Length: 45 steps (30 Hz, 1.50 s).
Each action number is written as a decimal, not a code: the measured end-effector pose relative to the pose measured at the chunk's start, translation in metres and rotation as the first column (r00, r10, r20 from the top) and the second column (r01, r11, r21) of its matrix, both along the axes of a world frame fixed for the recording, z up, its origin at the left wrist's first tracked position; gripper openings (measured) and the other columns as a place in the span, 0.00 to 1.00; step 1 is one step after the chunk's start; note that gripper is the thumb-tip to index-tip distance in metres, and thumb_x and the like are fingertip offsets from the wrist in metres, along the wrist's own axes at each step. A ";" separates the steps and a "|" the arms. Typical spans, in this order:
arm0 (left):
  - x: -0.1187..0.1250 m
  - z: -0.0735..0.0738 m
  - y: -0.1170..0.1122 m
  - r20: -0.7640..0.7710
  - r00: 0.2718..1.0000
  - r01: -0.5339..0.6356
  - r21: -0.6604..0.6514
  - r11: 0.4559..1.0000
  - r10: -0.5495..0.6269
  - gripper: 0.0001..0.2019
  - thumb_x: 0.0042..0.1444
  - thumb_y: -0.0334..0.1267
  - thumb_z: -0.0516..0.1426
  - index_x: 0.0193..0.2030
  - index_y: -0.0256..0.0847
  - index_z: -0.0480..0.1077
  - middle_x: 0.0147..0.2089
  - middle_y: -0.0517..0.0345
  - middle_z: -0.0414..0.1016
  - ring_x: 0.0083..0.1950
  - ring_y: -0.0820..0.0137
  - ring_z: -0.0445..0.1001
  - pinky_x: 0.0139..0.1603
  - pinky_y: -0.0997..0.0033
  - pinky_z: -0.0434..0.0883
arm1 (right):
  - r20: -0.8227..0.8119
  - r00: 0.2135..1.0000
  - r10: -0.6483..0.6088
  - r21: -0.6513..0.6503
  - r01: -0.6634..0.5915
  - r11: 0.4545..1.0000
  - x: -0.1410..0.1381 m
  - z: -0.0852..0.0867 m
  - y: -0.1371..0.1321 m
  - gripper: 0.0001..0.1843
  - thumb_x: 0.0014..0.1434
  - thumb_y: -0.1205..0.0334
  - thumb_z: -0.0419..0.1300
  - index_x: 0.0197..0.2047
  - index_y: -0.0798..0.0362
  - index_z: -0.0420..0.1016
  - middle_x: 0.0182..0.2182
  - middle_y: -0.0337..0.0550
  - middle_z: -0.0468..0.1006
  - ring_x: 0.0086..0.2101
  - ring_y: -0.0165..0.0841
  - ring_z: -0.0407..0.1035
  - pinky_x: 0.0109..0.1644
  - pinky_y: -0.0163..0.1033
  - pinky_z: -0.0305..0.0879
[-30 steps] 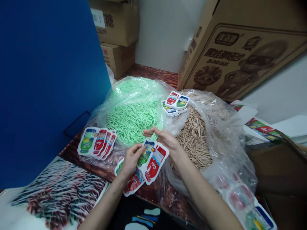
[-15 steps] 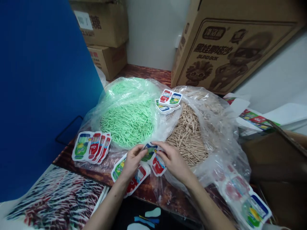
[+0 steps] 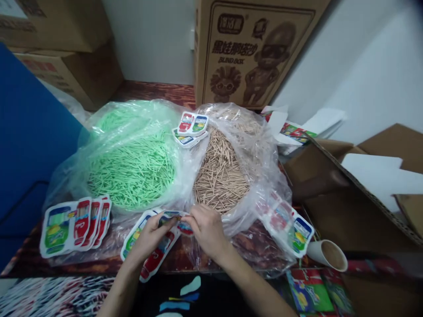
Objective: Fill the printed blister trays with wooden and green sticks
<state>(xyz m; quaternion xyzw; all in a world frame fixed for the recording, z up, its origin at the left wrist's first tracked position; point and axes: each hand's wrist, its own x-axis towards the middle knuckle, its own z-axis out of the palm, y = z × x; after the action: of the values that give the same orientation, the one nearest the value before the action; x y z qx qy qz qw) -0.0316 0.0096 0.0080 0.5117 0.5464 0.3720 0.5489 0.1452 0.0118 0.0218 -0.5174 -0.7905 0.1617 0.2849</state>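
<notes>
My left hand (image 3: pixel 150 235) and my right hand (image 3: pixel 205 229) meet at the near table edge, both pinched on one small printed packet (image 3: pixel 178 220), which lies nearly flat between them. Under my left hand a pile of the same red and green packets (image 3: pixel 153 257) rests on the table. Just beyond my fingers sit two clear plastic bags: one full of green sticks (image 3: pixel 132 169), one full of plain wooden sticks (image 3: pixel 221 176).
More packets are fanned out at the left (image 3: pixel 74 224), stacked on the bags (image 3: pixel 190 127) and lying at the right (image 3: pixel 291 226). A paper cup (image 3: pixel 328 255) lies on its side. Cardboard boxes (image 3: pixel 251 48) stand behind; an open box (image 3: pixel 357 189) is at right, a blue panel (image 3: pixel 26 145) at left.
The view has swung right and down. Both hands lowered the packet from upright in front of the green sticks to near the table edge, and my right hand closed in on it.
</notes>
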 end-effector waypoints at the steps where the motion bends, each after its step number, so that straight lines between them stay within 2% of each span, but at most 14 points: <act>1: 0.002 -0.001 -0.001 -0.007 1.000 -0.005 -0.011 1.000 0.005 0.09 0.47 0.43 0.61 0.29 0.39 0.75 0.29 0.59 0.76 0.33 0.67 0.71 0.38 0.69 0.69 | 0.004 1.000 -0.023 0.030 0.023 0.999 -0.001 -0.003 -0.001 0.17 0.64 0.58 0.54 0.24 0.53 0.66 0.23 0.39 0.70 0.28 0.31 0.62 0.32 0.37 0.53; 6: 0.018 0.002 -0.001 -0.082 0.995 -0.045 0.056 0.997 0.050 0.09 0.44 0.42 0.62 0.25 0.39 0.72 0.25 0.62 0.72 0.28 0.70 0.68 0.32 0.72 0.67 | -0.039 0.998 -0.053 0.116 0.057 0.992 -0.009 -0.007 -0.004 0.21 0.65 0.55 0.52 0.22 0.53 0.65 0.21 0.40 0.69 0.27 0.32 0.61 0.32 0.38 0.51; 9: 0.022 0.005 -0.001 -0.105 0.991 -0.070 0.092 0.993 0.080 0.10 0.47 0.43 0.61 0.24 0.39 0.72 0.25 0.62 0.72 0.28 0.70 0.68 0.32 0.73 0.66 | -0.147 0.989 0.008 -0.027 -0.012 1.000 0.007 -0.006 0.005 0.20 0.67 0.57 0.50 0.24 0.53 0.67 0.23 0.38 0.70 0.27 0.30 0.62 0.32 0.35 0.54; 11: 0.020 0.004 -0.001 -0.095 0.987 -0.129 0.046 0.991 0.133 0.10 0.48 0.44 0.61 0.27 0.39 0.74 0.25 0.62 0.73 0.28 0.70 0.68 0.30 0.73 0.66 | -0.175 0.984 0.022 -0.147 -0.048 0.988 0.035 -0.007 0.018 0.16 0.67 0.61 0.48 0.30 0.52 0.71 0.27 0.38 0.73 0.30 0.30 0.65 0.34 0.34 0.57; 13: 0.016 0.001 -0.003 -0.071 0.977 -0.204 -0.017 0.979 0.202 0.10 0.46 0.44 0.62 0.28 0.39 0.75 0.24 0.63 0.73 0.26 0.70 0.68 0.29 0.74 0.66 | -0.036 0.993 -0.114 -0.163 0.106 0.981 0.073 -0.011 0.033 0.11 0.65 0.64 0.51 0.34 0.52 0.72 0.30 0.41 0.74 0.33 0.32 0.66 0.38 0.36 0.58; 15: 0.012 -0.004 -0.006 -0.028 0.967 -0.255 -0.066 0.965 0.254 0.10 0.45 0.43 0.64 0.27 0.38 0.75 0.23 0.63 0.73 0.26 0.71 0.68 0.29 0.74 0.66 | 0.238 0.939 -0.249 -0.100 0.279 0.955 0.110 -0.017 0.046 0.09 0.62 0.70 0.53 0.35 0.54 0.74 0.33 0.46 0.74 0.37 0.37 0.64 0.42 0.40 0.58; 18: 0.011 -0.010 -0.008 0.047 0.959 -0.272 -0.141 0.952 0.281 0.11 0.44 0.44 0.65 0.27 0.38 0.75 0.23 0.63 0.73 0.25 0.71 0.68 0.28 0.75 0.65 | 0.499 0.847 -0.182 -0.050 0.238 0.970 0.141 -0.027 0.058 0.12 0.60 0.72 0.53 0.44 0.53 0.75 0.41 0.50 0.72 0.44 0.40 0.62 0.46 0.41 0.56; 24: 0.019 -0.012 -0.006 0.131 0.961 -0.220 -0.169 0.961 0.243 0.12 0.43 0.44 0.66 0.29 0.36 0.76 0.27 0.60 0.77 0.28 0.69 0.72 0.32 0.73 0.68 | 0.601 0.797 -0.061 0.023 0.059 0.998 0.138 -0.036 0.062 0.09 0.62 0.70 0.52 0.41 0.53 0.73 0.40 0.49 0.71 0.44 0.40 0.59 0.48 0.43 0.53; 31: 0.017 -0.015 -0.007 0.145 0.955 -0.228 -0.202 0.953 0.259 0.12 0.43 0.44 0.66 0.29 0.36 0.75 0.24 0.62 0.75 0.26 0.72 0.70 0.28 0.75 0.65 | 0.616 0.787 -0.035 -0.013 0.055 0.998 0.138 -0.039 0.060 0.05 0.61 0.70 0.52 0.38 0.54 0.69 0.40 0.49 0.71 0.44 0.41 0.59 0.48 0.44 0.51; 33: 0.015 -0.018 -0.007 0.162 0.954 -0.219 -0.201 0.955 0.253 0.12 0.43 0.43 0.66 0.30 0.36 0.76 0.25 0.61 0.76 0.27 0.71 0.71 0.29 0.75 0.66 | 0.530 0.846 -0.051 -0.041 0.085 0.996 0.137 -0.038 0.061 0.06 0.61 0.70 0.52 0.36 0.54 0.68 0.39 0.50 0.71 0.43 0.41 0.60 0.49 0.45 0.51; 35: 0.014 -0.020 -0.008 0.168 0.952 -0.222 -0.204 0.954 0.257 0.12 0.42 0.43 0.66 0.29 0.36 0.76 0.25 0.61 0.76 0.27 0.71 0.72 0.30 0.74 0.67 | 0.312 0.945 -0.093 -0.124 0.138 0.983 0.133 -0.037 0.064 0.06 0.59 0.71 0.52 0.33 0.53 0.67 0.37 0.50 0.71 0.43 0.41 0.60 0.49 0.46 0.51; 37: 0.013 -0.020 -0.008 0.163 0.948 -0.236 -0.214 0.948 0.272 0.12 0.42 0.43 0.66 0.29 0.36 0.76 0.25 0.62 0.76 0.26 0.71 0.71 0.30 0.74 0.67 | 0.086 0.985 -0.147 -0.214 0.162 0.963 0.129 -0.035 0.068 0.06 0.57 0.71 0.52 0.29 0.52 0.64 0.34 0.48 0.71 0.41 0.41 0.60 0.49 0.46 0.51; 41: 0.013 -0.018 -0.008 0.168 0.944 -0.244 -0.223 0.944 0.283 0.12 0.42 0.43 0.66 0.29 0.36 0.75 0.25 0.61 0.76 0.26 0.71 0.71 0.30 0.74 0.67 | -0.135 0.974 -0.184 -0.333 0.130 0.934 0.115 -0.034 0.080 0.08 0.57 0.66 0.52 0.27 0.50 0.59 0.26 0.40 0.68 0.32 0.35 0.62 0.43 0.42 0.57; 45: 0.014 -0.015 -0.006 0.177 0.940 -0.256 -0.202 0.945 0.292 0.12 0.41 0.42 0.67 0.28 0.36 0.76 0.26 0.60 0.77 0.27 0.69 0.72 0.30 0.73 0.68 | -0.390 0.896 -0.214 -0.503 -0.013 0.864 0.103 -0.031 0.088 0.12 0.60 0.53 0.50 0.29 0.50 0.58 0.22 0.34 0.65 0.22 0.29 0.60 0.29 0.36 0.60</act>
<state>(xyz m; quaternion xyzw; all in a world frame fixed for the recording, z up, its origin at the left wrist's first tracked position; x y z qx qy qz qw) -0.0180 0.0034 -0.0066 0.3388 0.5839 0.4456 0.5880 0.2486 0.0999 -0.0090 -0.5651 -0.6106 0.4531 0.3201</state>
